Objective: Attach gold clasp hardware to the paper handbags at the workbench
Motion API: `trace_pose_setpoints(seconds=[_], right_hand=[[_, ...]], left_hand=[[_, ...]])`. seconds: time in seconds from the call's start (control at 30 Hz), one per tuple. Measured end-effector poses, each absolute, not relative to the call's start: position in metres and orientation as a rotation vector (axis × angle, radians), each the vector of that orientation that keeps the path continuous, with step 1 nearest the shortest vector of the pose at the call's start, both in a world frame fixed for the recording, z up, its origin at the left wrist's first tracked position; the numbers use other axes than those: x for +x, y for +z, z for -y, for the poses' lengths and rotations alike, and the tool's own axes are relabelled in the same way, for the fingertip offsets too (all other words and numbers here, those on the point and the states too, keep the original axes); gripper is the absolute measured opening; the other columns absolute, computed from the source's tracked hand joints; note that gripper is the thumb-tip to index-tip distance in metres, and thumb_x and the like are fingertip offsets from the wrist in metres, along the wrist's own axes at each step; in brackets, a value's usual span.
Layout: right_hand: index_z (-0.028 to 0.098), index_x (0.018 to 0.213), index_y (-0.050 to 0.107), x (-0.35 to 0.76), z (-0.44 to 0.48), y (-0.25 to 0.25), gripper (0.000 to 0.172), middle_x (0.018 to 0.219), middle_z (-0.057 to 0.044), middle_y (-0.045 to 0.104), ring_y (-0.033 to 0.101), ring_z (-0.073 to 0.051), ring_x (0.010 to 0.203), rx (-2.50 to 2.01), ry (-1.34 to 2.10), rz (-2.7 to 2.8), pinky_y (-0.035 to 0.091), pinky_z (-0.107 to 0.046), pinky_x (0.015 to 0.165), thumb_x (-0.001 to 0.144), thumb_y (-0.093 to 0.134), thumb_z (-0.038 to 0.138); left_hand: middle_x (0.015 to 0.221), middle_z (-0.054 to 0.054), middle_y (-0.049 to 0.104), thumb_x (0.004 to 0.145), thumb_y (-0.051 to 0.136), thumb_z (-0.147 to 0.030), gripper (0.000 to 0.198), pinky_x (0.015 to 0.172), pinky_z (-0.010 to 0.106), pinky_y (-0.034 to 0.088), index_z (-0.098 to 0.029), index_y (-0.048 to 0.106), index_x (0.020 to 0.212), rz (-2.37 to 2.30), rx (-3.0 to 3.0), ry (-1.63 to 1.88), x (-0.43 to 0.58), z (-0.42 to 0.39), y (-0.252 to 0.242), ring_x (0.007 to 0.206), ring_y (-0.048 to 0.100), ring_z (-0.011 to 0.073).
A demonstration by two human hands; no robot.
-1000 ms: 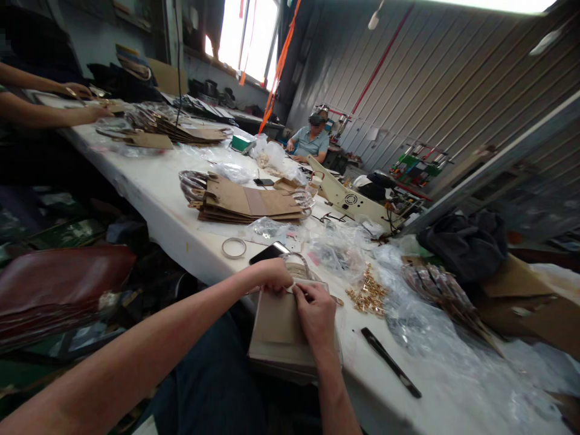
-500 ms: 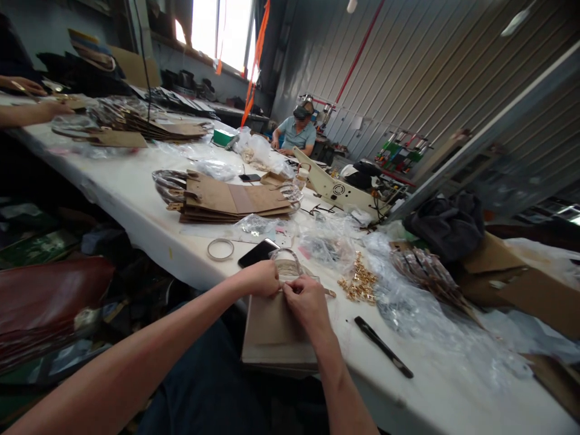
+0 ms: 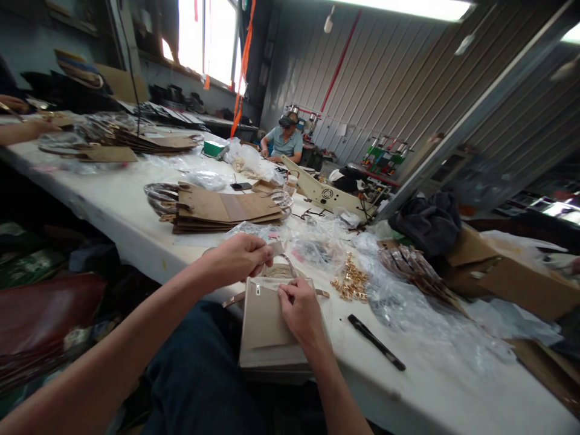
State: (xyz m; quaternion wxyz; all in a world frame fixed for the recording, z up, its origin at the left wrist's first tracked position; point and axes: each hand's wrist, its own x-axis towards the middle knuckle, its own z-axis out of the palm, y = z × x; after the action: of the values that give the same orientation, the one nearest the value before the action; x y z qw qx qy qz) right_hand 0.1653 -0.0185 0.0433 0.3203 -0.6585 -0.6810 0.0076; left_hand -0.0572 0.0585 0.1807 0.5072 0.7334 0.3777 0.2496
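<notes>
A flat beige-brown bag panel [image 3: 267, 320] lies over the table's front edge, on a thicker pale block. A small slot with a metal-looking piece shows near its upper left corner. My left hand [image 3: 242, 260] is closed above the top edge, pinching a small pale strip [image 3: 275, 248]. With fingers bent together, my right hand [image 3: 299, 305] grips or presses the panel near its top edge; its fingertips are partly hidden. Behind the panel a looped handle [image 3: 286, 266] stands up, and a brown strap end [image 3: 234, 299] sticks out at the left.
Gold-coloured hardware [image 3: 351, 279] is heaped to the right, near a black bar-like tool [image 3: 376, 342] and plastic bags [image 3: 421, 314]. Beyond my hands lies a stack of brown bag panels [image 3: 226, 205]. A machine [image 3: 324, 192] stands farther back, near a seated person [image 3: 284, 142]. Another person's arm [image 3: 27, 130] reaches in at left.
My left hand has lifted off the panel's top edge, up and leftward, uncovering the slot and strap end. It now covers the phone. My right hand stays at the panel.
</notes>
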Motion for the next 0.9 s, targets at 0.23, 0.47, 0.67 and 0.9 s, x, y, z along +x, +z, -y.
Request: trace_pose_setpoints(seconds=[0.23,0.47,0.67,0.9], right_hand=[[0.018,0.152,0.065,0.152,0.05,0.02,0.042,0.157,-0.013,0.063,0.059,-0.032,0.144,-1.666,-0.247,2.045,0.043,-0.052,0.122,0.114,0.051,0.028],[0.018,0.143,0.073,0.166,0.055,0.022,0.037,0.151,-0.014,0.067,0.064,-0.032,0.139,-1.572,-0.205,2.104,0.047,-0.052,0.121,0.112,0.052,0.026],[0.026,0.128,0.08,0.183,0.059,0.068,0.027,0.128,-0.01,0.079,0.077,-0.028,0.114,-1.491,0.201,1.738,0.059,-0.045,0.106,0.107,0.069,0.038],[0.023,0.118,0.082,0.156,0.056,0.083,0.029,0.105,-0.008,0.081,0.078,-0.025,0.095,-1.297,0.743,1.52,0.064,-0.035,0.088,0.098,0.082,0.045]], left_hand=[[0.085,0.009,0.076,0.101,0.065,-0.055,0.045,0.068,0.025,0.049,-0.013,0.074,0.086,-0.68,1.567,0.646,-0.077,-0.02,0.11,0.072,0.064,0.0156],[0.081,0.009,0.078,0.101,0.064,-0.055,0.045,0.055,0.024,0.044,-0.013,0.075,0.088,-0.742,1.452,0.707,-0.072,0.008,0.086,0.056,0.066,0.0152],[0.065,0.005,0.072,0.102,0.063,-0.047,0.045,0.06,0.025,0.046,-0.016,0.074,0.072,-0.99,1.545,0.81,-0.079,0.016,0.074,0.06,0.066,0.0169],[0.062,0.002,0.067,0.102,0.067,-0.045,0.044,0.059,0.025,0.035,-0.017,0.074,0.069,-1.051,1.772,0.906,-0.069,0.023,0.079,0.06,0.056,0.0144]])
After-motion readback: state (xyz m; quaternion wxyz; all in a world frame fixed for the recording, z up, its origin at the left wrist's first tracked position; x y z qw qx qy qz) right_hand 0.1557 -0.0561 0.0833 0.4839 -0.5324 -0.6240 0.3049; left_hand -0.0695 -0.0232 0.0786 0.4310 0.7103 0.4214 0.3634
